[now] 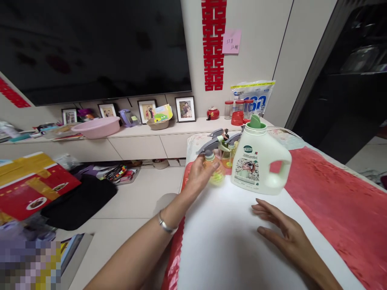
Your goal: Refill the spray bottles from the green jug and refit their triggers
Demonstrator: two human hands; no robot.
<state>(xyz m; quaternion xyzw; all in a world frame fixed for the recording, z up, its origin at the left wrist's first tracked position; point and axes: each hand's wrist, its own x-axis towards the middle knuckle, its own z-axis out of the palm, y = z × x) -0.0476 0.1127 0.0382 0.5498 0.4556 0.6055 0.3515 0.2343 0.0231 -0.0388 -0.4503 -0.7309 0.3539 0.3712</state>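
Observation:
At the left edge of the table, my left hand (199, 173) is wrapped round a spray bottle (216, 175) with a clear yellow-orange body and a grey trigger head. Behind it stand more spray bottles (231, 153), partly hidden. My right hand (281, 229) hovers over the white sheet with thumb and fingers apart and nothing in it. Beyond that hand a large pale green detergent jug (258, 161) stands upright, its handle towards the right. A green spout shows in the jug's open neck.
A white sheet (217, 241) lies over a red tablecloth (332, 193). On the long cabinet (136, 147) are a pink basin (98, 127), framed photos, red-lidded jars (238, 108) and a plastic bag (256, 94). Boxes and bags crowd the floor at left.

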